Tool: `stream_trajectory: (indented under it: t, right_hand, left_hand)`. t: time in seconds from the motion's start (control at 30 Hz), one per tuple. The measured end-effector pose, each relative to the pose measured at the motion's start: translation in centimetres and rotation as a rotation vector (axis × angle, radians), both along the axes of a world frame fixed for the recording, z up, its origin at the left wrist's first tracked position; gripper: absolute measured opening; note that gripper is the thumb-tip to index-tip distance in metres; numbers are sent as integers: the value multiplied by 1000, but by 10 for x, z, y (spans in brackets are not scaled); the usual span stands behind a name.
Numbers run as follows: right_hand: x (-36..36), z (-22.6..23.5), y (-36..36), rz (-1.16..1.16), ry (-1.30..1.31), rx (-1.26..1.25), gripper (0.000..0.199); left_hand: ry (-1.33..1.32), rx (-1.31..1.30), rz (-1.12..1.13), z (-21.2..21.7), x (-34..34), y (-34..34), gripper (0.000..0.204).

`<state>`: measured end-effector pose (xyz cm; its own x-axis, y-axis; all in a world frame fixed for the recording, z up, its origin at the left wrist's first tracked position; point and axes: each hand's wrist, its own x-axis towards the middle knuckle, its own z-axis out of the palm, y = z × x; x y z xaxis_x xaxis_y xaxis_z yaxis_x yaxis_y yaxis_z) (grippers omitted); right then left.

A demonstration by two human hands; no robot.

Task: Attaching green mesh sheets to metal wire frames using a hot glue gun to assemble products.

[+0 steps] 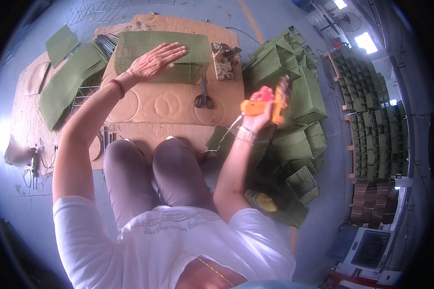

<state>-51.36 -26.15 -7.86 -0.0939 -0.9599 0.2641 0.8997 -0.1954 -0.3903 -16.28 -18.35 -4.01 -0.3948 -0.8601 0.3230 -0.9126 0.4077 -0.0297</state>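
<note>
My left hand point(152, 62) lies flat, fingers stretched out, on a sheer green fabric panel point(144, 42) that covers a wire frame. In my right hand point(259, 111) is an orange glue gun point(276, 107), held up to the right of the panel with its nozzle end pointing away from me. A pale cord point(229, 133) runs down from the gun. Black scissors point(204, 96) rest on the cardboard, just nearer to me than the panel. Right of the panel sits a small board point(223, 65) crusted with dark residue.
Cardboard sheets point(178, 108) cover the floor before my knees. Green fabric pieces point(70, 89) and metal rods point(106, 43) lie at the left. Green fabric boxes point(306, 94) pile up at the right, near a yellow bottle point(261, 200). Stacked green boxes point(371, 135) stand farther right.
</note>
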Motion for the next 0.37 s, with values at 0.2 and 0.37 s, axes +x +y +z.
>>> stream_trajectory:
  t: [0.2, 0.37]
  right_hand:
    - [1, -22, 29, -93, 406, 150, 22]
    - [38, -42, 77, 355, 819, -28, 50]
  left_hand:
    - [101, -32, -39, -7, 6, -7, 52]
    - [311, 114, -127, -5, 12, -10, 53]
